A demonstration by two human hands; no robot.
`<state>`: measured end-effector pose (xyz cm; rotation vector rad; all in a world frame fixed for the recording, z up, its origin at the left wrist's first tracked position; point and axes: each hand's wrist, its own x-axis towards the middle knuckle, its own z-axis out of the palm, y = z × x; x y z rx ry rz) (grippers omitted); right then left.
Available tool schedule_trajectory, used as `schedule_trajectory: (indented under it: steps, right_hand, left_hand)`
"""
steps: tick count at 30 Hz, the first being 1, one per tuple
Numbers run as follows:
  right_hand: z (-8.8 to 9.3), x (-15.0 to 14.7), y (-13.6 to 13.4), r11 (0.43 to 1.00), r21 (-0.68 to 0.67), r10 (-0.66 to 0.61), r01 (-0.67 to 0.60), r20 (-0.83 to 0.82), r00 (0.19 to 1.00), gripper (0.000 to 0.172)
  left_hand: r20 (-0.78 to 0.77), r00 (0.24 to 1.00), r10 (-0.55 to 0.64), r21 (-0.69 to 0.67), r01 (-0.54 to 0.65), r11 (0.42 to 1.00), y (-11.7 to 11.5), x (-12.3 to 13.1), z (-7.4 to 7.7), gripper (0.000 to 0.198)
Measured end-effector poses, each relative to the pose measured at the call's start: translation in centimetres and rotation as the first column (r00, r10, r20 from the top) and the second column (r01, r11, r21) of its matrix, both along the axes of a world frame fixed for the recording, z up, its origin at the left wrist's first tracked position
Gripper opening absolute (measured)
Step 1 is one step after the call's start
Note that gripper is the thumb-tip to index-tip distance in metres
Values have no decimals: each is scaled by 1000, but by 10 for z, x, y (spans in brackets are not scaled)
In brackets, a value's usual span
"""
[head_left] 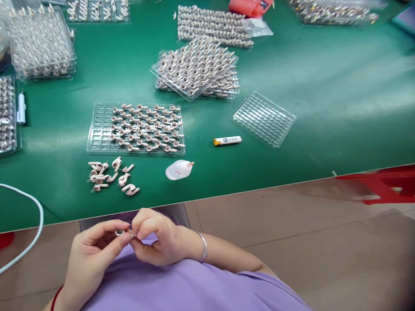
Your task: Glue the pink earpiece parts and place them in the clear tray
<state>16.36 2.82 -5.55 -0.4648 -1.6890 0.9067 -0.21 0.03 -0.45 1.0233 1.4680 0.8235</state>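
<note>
The green desk (308, 86) stretches right across the view, and at its far left a stack of filled plastic trays (72, 58) sits piled high. Toward the middle, another stack of trays (186, 96), the top one turned askew across those beneath. Nearer, a partly filled tray (97, 134) lies flat, pale shells lined up in its rows and the left-hand columns bare. And here are the hands, over the lap, just off the desk's near edge! The left hand (87, 250) pinches between thumb and forefinger; the right hand (160, 239), silver bangle (204, 246) at the wrist, meets it close, thumb and fingertips drawn together. Over to the right, a transparent tray (264, 119) lies at an angle; a white squeeze bottle (178, 170) is near the desk's front edge, a white-and-yellow lighter (227, 141) beyond it. Loose shells (130, 189) lie scattered before the partly filled tray, and smallest of all, one pale shell (119, 233) sits between the two hands, gripped from both sides.
</note>
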Motion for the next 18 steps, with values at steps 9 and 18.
schedule_trajectory:
  steps: [9, 18]
  right_hand:
    - [-3, -2, 2, 1000, 25, 0, 0, 16, 1000, 30]
    - [-9, -1, 3, 991, 14, 133, -134, 80, 988, 38]
  left_hand:
    - [-14, 1000, -26, -5, 26, 1000, 0, 1, 3, 11]
    - [-26, 996, -83, -52, 81, 995, -2, 1, 2, 16]
